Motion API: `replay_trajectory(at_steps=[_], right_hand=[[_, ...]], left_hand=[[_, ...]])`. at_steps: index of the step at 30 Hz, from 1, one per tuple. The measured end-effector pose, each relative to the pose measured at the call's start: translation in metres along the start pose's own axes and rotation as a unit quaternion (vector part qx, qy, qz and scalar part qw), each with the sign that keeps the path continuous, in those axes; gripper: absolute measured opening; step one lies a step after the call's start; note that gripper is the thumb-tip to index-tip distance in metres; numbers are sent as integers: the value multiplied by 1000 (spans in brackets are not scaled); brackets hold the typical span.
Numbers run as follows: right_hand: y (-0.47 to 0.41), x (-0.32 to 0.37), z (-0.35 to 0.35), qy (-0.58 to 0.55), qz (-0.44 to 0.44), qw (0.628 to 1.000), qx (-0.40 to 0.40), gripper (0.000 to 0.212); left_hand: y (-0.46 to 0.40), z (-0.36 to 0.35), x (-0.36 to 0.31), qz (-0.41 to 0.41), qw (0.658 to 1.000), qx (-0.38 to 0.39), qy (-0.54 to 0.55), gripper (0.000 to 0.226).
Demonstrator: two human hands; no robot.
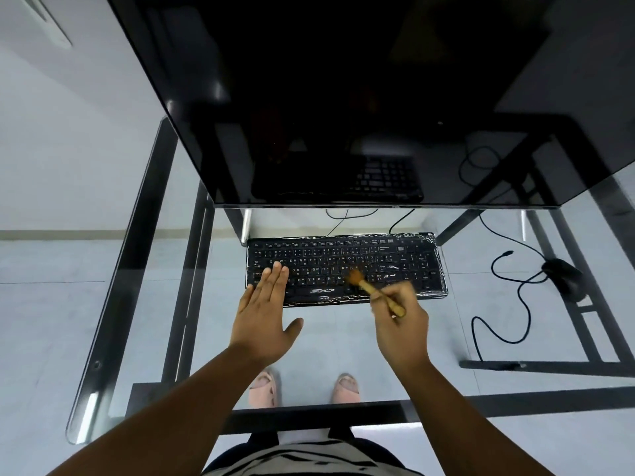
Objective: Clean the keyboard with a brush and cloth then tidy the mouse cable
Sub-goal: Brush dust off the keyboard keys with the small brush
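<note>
Spread flat, left hand (266,312) steadies the keyboard (347,267); right hand (400,321) pinches the brush (372,290), bristles toward eleven o'clock. Brushing underway; wiping and the mouse cable (505,304) at three o'clock remain.

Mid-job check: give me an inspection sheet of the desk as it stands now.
Surface: glass desk, see-through, dark frame beneath.
Job's things: black keyboard under the monitor; wooden brush, bristles on the middle keys; no cloth seen.
Clutter: nothing seen.
Hands: left hand flat, fingers on the keyboard's left end; right hand has its grip on the brush handle.
Cables: mouse cable loose in loops beside the mouse.
Surroundings: pale floor, person's feet visible through the glass.
</note>
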State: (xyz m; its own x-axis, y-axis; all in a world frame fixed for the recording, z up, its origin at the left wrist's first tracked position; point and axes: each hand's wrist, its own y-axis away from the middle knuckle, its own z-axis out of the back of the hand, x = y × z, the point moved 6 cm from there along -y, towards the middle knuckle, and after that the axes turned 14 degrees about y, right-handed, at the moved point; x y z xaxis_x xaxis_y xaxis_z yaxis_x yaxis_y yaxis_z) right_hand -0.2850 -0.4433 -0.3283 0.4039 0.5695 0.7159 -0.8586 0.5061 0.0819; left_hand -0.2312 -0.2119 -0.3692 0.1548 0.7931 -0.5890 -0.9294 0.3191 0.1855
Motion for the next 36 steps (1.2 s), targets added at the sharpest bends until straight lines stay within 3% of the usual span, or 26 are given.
replay_trajectory(at_steps=[2, 5, 9, 12, 16, 20, 23, 27, 30, 34, 36], right_hand=[[3, -6, 2, 37, 7, 999, 15, 16], [3, -16, 12, 24, -22, 999, -30, 14], [7, -12, 7, 39, 12, 999, 13, 15], [6, -14, 14, 42, -13, 998, -38, 15], [8, -9, 9, 57, 28, 998, 6, 15], [4, -22, 23, 39, -14, 998, -46, 12], [2, -22, 26, 49, 12, 999, 0, 14], [-6, -42, 46, 28, -47, 996, -71, 16], [-11, -46, 48, 41, -25, 998, -35, 14], [-21, -62, 67, 31, -65, 992, -102, 13], [-28, -62, 67, 17, -56, 995, -80, 13]], left_hand=[[-1, -5, -4, -3, 1000, 6, -7, 89], [0, -11, -6, 12, 1000, 15, -17, 88], [1, -14, -7, 26, 999, 21, -28, 88], [1, -12, -8, 35, 999, 23, -31, 88], [1, -11, -9, 38, 998, 26, -42, 87], [0, -10, -12, 47, 998, 10, -35, 85], [-1, -12, -19, 56, 998, -6, -34, 85], [-4, -16, -26, 68, 997, -18, -41, 85], [-6, -19, -33, 60, 997, -22, -41, 85], [-11, -29, -45, 42, 998, -12, -41, 84], [-14, -33, -51, 32, 999, -8, -37, 84]])
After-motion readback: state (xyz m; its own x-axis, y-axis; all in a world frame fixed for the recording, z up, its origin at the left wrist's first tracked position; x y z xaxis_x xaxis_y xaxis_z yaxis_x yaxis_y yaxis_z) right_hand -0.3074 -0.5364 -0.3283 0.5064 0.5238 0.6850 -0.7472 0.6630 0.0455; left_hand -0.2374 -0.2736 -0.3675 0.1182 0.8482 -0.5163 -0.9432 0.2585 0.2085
